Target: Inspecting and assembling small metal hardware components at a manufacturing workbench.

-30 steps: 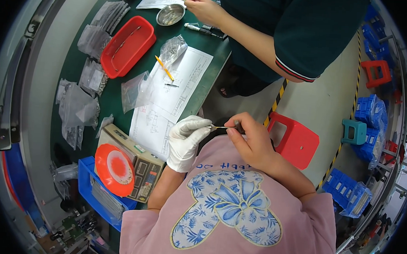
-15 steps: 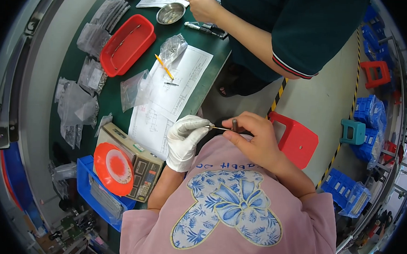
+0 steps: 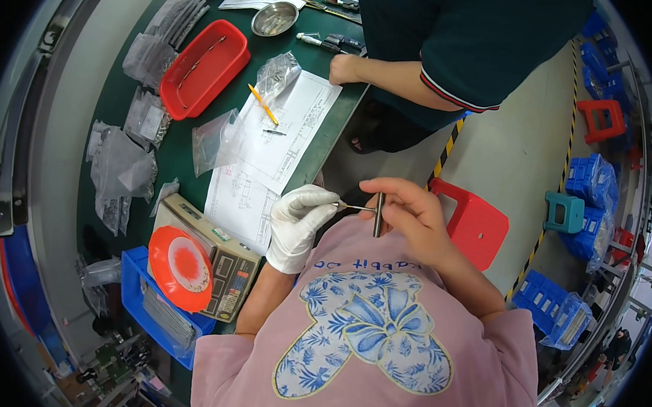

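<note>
In its white glove, my left hand (image 3: 297,228) pinches a small metal part, mostly hidden by the fingertips. My bare right hand (image 3: 412,217) holds a T-shaped metal tool (image 3: 378,219): a dark cylindrical bar, upright in the picture, with a thin shaft (image 3: 357,207) running left from it. The shaft's far end meets the small part at my left fingertips; whether it goes inside cannot be made out. Both hands are in front of my chest, just off the table edge.
Drawing sheets (image 3: 300,128) lie left of my hands with an orange pen (image 3: 263,104). Beyond are a red tray (image 3: 171,85), bagged parts (image 3: 125,167) and a metal bowl (image 3: 275,19). A scale (image 3: 227,268) carries an orange dish (image 3: 162,265). A co-worker (image 3: 452,55) stands ahead; a red stool (image 3: 479,230) stands right.
The bar in my right hand has turned, showing more of its length, and my right fingers have shifted around it. The co-worker's near hand has moved down to the table edge.
</note>
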{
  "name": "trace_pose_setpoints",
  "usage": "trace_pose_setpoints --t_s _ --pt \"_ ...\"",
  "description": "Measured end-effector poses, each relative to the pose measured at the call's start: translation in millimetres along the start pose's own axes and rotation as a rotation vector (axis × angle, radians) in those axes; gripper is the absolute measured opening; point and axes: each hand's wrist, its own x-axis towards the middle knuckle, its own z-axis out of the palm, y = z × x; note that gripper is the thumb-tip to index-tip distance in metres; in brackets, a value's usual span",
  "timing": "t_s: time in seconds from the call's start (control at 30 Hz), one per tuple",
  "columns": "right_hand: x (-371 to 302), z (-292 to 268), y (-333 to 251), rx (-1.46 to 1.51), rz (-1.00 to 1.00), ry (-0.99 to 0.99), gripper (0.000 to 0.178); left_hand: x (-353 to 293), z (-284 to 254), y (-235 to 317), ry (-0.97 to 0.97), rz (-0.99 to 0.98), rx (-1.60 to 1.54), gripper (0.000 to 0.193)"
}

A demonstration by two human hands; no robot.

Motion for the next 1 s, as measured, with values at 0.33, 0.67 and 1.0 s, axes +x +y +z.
trace_pose_setpoints --t_s 0.33,0.67,1.0 --pt "0 -8 -2 -1.076 -0.44 -0.053 0.029 2 -1 4 -0.015 -0.06 0.009 0.011" --pt "-1 3 -1 -0.544 -0.143 0.008 0.024 2 -2 8 -0.044 -0.024 0.109 0.01" --pt "-1 -9 6 -0.45 -0.384 -0.087 0.033 1 -5 1 0.018 -0.111 -0.009 0.01"
